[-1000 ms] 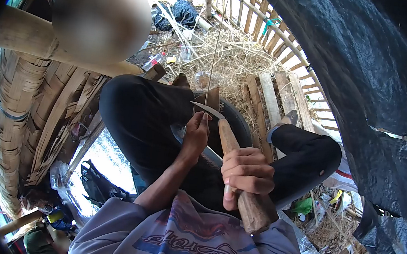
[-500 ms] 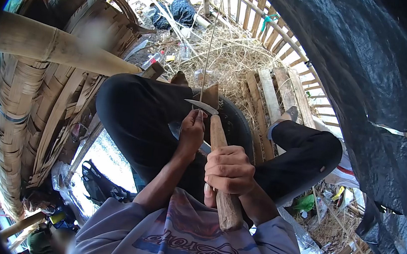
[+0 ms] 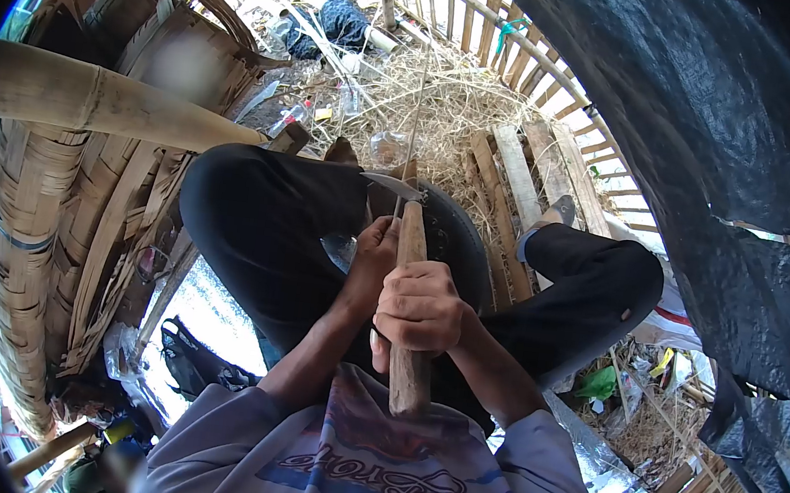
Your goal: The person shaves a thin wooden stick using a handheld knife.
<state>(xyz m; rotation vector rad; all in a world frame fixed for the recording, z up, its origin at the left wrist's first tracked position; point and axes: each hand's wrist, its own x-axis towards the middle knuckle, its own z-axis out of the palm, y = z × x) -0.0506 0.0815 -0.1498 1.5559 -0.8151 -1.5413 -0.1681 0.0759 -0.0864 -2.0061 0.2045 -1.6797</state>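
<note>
My right hand [image 3: 419, 308] is wrapped round the thick wooden handle [image 3: 410, 380] of a knife, near its middle. The knife's short curved blade [image 3: 390, 185] points left and lies against a thin strip [image 3: 415, 117] that runs up and away from me. Just below the blade, my left hand [image 3: 375, 256] pinches the lower part of this strip between thumb and fingers. Both hands are between my bent knees, above a dark round container [image 3: 459, 244]. A small brown piece [image 3: 409, 170] shows behind the blade.
A thick bamboo pole [image 3: 129, 104] and woven bamboo panels [image 3: 34, 254] stand at the left. Straw [image 3: 442, 86], plastic bottles [image 3: 291, 118] and wooden planks [image 3: 518, 178] lie ahead. Black sheeting [image 3: 767, 143] hangs at the right, beside a slatted fence [image 3: 535, 43].
My right hand and the knife have moved left, and the handle now stands more upright. The blade sits slightly higher. My left hand keeps its pinch on the strip.
</note>
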